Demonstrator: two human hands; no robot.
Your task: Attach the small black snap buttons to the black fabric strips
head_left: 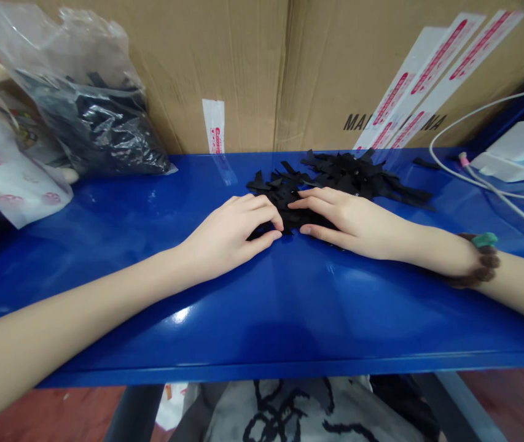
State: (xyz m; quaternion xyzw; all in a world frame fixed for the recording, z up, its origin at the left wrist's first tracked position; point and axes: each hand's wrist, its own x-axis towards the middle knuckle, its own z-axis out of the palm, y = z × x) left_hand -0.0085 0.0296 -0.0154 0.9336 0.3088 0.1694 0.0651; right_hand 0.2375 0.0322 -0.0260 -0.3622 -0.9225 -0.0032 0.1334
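A heap of short black strips (351,172), which look like fabric or ribbon, lies on the blue table, with more of them spread toward my hands. My left hand (231,236) rests at the near left side of these strips. Its thumb and index fingertip come together in a pinch, with black material showing between them. My right hand (354,221) lies over the near part of the heap, fingers stretched and apart, fingertips touching the strips. Strips under both palms are partly hidden.
A clear plastic bag (100,116) of black pieces stands at the back left, beside a white printed bag (22,166). A cardboard box (243,67) walls off the back. At the right are a white cable (455,172) and a white plug block (520,147). The blue table (262,319) ends near my lap.
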